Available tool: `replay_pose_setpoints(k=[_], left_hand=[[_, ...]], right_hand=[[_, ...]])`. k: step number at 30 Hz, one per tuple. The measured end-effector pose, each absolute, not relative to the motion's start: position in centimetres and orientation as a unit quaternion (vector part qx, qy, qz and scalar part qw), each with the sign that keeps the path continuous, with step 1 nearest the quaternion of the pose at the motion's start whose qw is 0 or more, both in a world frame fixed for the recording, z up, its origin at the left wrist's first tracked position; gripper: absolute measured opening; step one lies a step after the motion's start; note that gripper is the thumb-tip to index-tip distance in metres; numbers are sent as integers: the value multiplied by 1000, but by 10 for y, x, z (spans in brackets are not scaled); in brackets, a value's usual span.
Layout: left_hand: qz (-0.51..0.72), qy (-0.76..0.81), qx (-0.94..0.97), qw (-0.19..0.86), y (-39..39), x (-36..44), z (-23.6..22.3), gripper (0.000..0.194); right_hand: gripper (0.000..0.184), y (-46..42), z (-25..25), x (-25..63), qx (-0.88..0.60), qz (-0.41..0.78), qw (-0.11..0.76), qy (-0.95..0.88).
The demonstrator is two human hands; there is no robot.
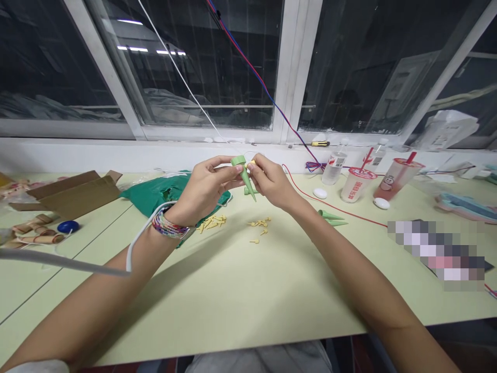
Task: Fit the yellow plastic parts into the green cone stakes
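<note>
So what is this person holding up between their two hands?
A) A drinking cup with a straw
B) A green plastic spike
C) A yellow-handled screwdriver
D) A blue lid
B: the left hand pinches the green plastic spike, point downward, while the right hand pinches a small yellow piece at its top.

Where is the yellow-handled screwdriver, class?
In the head view, the yellow-handled screwdriver lies on the window ledge, just right of the red and blue wires, above the clear plastic bottle.
</note>
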State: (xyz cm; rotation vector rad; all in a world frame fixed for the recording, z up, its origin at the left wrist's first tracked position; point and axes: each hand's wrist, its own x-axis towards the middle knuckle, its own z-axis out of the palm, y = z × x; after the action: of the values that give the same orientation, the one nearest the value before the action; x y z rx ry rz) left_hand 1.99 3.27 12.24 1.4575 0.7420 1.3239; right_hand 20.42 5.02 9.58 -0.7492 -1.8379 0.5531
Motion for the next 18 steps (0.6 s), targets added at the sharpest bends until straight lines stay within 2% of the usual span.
replay_pose_setpoints(k=[6, 9, 14, 18], left_hand=[[578, 288, 600, 473, 31, 22, 122, 43], [573, 282, 596, 487, 35, 22, 121, 40], [577, 282, 564, 520, 48, 18, 114, 37], [591, 293, 547, 516, 56, 15, 110, 41]], right_hand=[[45, 54, 95, 201, -298, 292, 527, -740], [48, 55, 97, 202, -295, 326, 523, -730], [39, 55, 97, 204, -333, 338, 507, -720], [25, 59, 88, 203, -374, 293, 475, -741]])
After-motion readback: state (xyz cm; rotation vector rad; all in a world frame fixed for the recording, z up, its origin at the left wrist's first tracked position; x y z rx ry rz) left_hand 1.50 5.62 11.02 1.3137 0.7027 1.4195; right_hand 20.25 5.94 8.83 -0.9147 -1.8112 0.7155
